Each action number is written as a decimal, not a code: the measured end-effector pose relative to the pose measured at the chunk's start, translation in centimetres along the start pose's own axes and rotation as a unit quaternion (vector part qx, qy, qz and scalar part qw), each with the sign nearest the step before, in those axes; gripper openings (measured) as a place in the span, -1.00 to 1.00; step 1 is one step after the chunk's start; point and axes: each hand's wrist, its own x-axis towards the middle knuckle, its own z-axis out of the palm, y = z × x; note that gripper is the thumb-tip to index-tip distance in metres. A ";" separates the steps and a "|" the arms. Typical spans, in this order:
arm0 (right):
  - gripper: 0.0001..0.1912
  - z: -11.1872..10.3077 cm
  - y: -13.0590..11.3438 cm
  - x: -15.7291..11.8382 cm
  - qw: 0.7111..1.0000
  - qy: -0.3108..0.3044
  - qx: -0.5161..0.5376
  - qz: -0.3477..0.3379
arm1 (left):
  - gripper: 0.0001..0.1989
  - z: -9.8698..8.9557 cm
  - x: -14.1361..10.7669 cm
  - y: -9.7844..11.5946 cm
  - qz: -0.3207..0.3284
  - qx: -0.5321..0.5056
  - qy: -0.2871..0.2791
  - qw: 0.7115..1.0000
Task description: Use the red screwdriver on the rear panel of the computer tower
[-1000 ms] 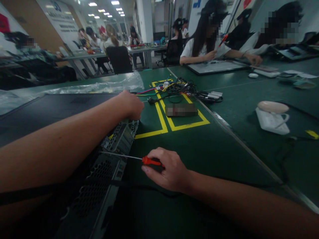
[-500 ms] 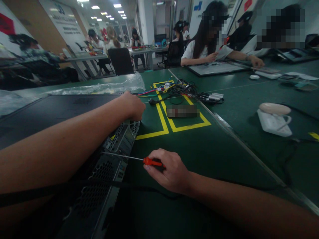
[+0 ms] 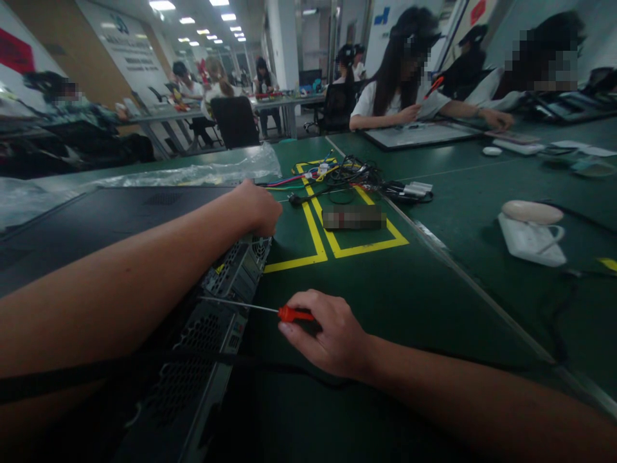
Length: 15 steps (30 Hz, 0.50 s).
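Observation:
My right hand (image 3: 325,331) is closed round the orange handle of a screwdriver (image 3: 292,314). The long metal shaft points left, and its tip meets the rear panel of a dark computer case (image 3: 200,334), between the perforated grilles. Across the top of the case reaches my left arm, with my left hand (image 3: 260,209) at the case's far rear corner, above a round fan grille (image 3: 261,245). The fingers of that hand curl down out of sight, so what they touch is hidden. The case lies on the green table (image 3: 385,308).
Beyond the case are clear plastic wrap (image 3: 231,164), bundled cables (image 3: 357,172) and a blurred dark object (image 3: 354,217) inside yellow tape. A white holder (image 3: 530,241) with a beige oval item stands at the right. A person (image 3: 405,77) works across the table. A black strap crosses the foreground.

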 end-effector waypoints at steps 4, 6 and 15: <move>-0.81 -0.1 -0.1 0.1 1.000 0.000 0.002 0.002 | -0.60 0.0 0.1 0.0 -0.003 0.007 -0.003 1.000; -0.80 -0.2 -0.1 0.2 1.000 -0.007 0.009 0.008 | -0.59 0.1 0.1 -0.1 -0.001 0.016 -0.004 1.000; -0.80 -0.3 -0.3 0.3 0.999 -0.010 0.033 0.024 | -0.61 0.0 0.1 -0.1 -0.001 0.013 -0.001 1.000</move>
